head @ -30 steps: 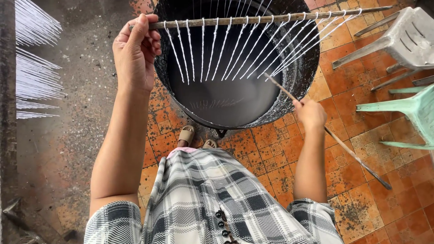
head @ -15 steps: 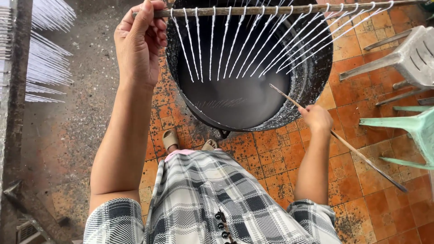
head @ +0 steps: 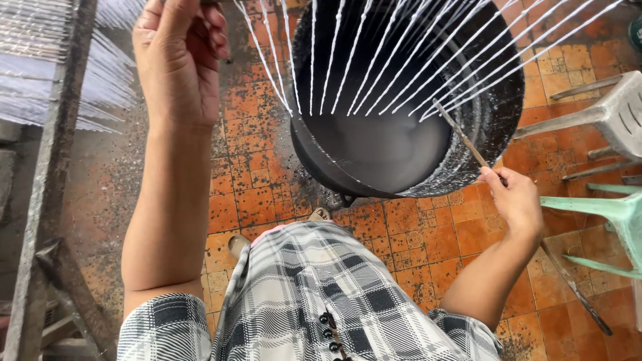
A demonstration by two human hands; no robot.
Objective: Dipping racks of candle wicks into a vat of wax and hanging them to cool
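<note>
Here the white coated strands (head: 374,67) hang over the black pot (head: 495,120) of pale liquid, already whitened, dipping seemingly part-done; the left hand (head: 177,63) is raised high, fingers closed at their top edge, holder out of view; the right hand (head: 515,200), low beside the pot, pinches a thin stick (head: 461,137).

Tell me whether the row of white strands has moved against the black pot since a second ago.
Yes. The white strands have risen: their tips now hang clear above the liquid in the black pot, lifted by the left hand.
</note>
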